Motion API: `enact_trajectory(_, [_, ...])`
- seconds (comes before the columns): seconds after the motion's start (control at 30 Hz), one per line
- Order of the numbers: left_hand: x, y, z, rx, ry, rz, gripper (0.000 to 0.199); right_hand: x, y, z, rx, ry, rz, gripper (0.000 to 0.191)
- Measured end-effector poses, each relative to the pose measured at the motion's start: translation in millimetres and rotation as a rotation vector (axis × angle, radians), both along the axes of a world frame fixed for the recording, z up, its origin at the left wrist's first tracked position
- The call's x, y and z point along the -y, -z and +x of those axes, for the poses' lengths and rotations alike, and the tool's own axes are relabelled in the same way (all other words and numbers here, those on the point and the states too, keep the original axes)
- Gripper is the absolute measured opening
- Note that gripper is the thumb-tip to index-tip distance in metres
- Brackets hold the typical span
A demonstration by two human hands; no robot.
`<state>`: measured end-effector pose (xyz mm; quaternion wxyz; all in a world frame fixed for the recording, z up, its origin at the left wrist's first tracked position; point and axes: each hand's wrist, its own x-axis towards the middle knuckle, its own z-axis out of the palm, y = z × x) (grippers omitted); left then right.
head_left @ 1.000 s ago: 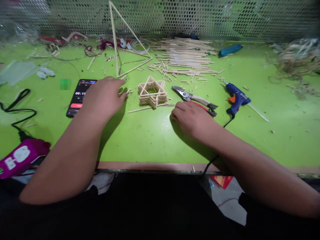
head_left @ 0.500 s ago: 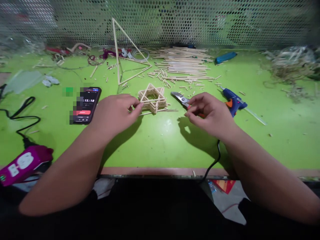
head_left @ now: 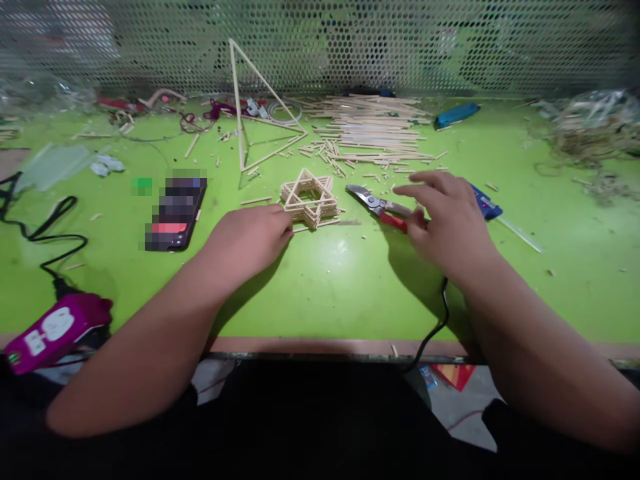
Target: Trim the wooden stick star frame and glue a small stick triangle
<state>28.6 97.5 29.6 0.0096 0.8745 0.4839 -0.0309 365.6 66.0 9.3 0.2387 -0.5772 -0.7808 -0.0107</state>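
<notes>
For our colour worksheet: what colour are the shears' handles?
Red, on the visible handle of the shears; best seen in the head view.

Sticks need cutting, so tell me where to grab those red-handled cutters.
Take the red grip of the cutters from the right, with your right hand: they lie flat, the steel blades pointing left toward the stick star, and the grip runs right, under that hand.

- The head-worn camera looks from above and behind the left hand (head_left: 247, 237) and right hand (head_left: 447, 223)
- It faces forward and down, close over the green workbench (head_left: 340, 293)
- Perforated mesh (head_left: 320, 47) shows beyond the hands
</notes>
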Motion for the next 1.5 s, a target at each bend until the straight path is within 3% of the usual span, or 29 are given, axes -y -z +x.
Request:
enact_trajectory(0.1, [0.9, -0.9, 1.8, -0.053, 0.046, 0.011, 0.027, -1.4, 2.7, 6.6, 0.076, 0.067, -0.105, 0.021])
enact_trajectory(0.2, [-1.8, -4.7, -4.4, -0.076, 0.101, -0.057, 0.021, 2.2, 4.5, 8.4, 0.15, 0.065, -0.164, 0.019])
enact_trajectory(0.37, [-3.1, -12.5, -15.0, 0.099, 0.141, -0.264, 0.012, 2.8, 11.5, 8.6, 0.198, 0.04, -0.214, 0.006])
enact_trajectory(0.5, [6.3, -9.3, -11.0, 0.218, 0.227, -0.506, 0.016, -3.6, 19.7, 5.5, 0.181, 0.083, -0.167, 0.013])
enact_trajectory(0.63, [12.6, -5.0, -5.3, 0.397, 0.327, -0.584, 0.034, -5.6, 24.0, 3.9, 0.103, 0.158, -0.069, 0.017])
enact_trajectory(0.73, [11.4, -8.1, -4.5, 0.553, 0.384, -0.609, 0.023, -3.2, 19.5, 5.3, 0.08, 0.192, -0.037, 0.02])
enact_trajectory(0.83, [11.5, -13.1, -4.1, 0.715, 0.314, -0.484, 0.016, -1.5, 6.9, 7.3, 0.085, 0.239, -0.067, 0.024])
enact_trajectory(0.93, [15.2, -16.0, -2.6, 0.883, 0.194, -0.406, 0.011, -2.5, -8.1, 8.1, -0.052, 0.27, -0.12, 0.035])
enact_trajectory(1.03, [18.7, -17.6, -2.4, 0.967, 0.134, -0.47, 0.009, -3.6, -17.5, 6.9, -0.319, 0.276, -0.239, 0.047])
enact_trajectory(1.13, [19.9, -17.9, -3.9, 0.996, 0.192, -0.657, 0.014, -3.1, -17.4, 3.9, -0.513, 0.274, -0.352, 0.041])
enact_trajectory(1.23, [21.5, -13.2, -2.0, 1.063, 0.204, -0.791, 0.016, -1.4, -11.2, 0.3, -0.635, 0.202, -0.37, 0.03])
enact_trajectory(1.33, [24.4, -3.6, 6.7, 1.187, 0.036, -0.799, 0.014, 1.1, -6.1, -3.0, -0.77, 0.075, -0.446, 0.032])
enact_trajectory(1.5, [22.5, 6.4, 19.7, 1.43, -0.206, -0.843, 0.037, 5.2, -9.8, -7.6, -0.82, -0.115, -0.537, 0.028])
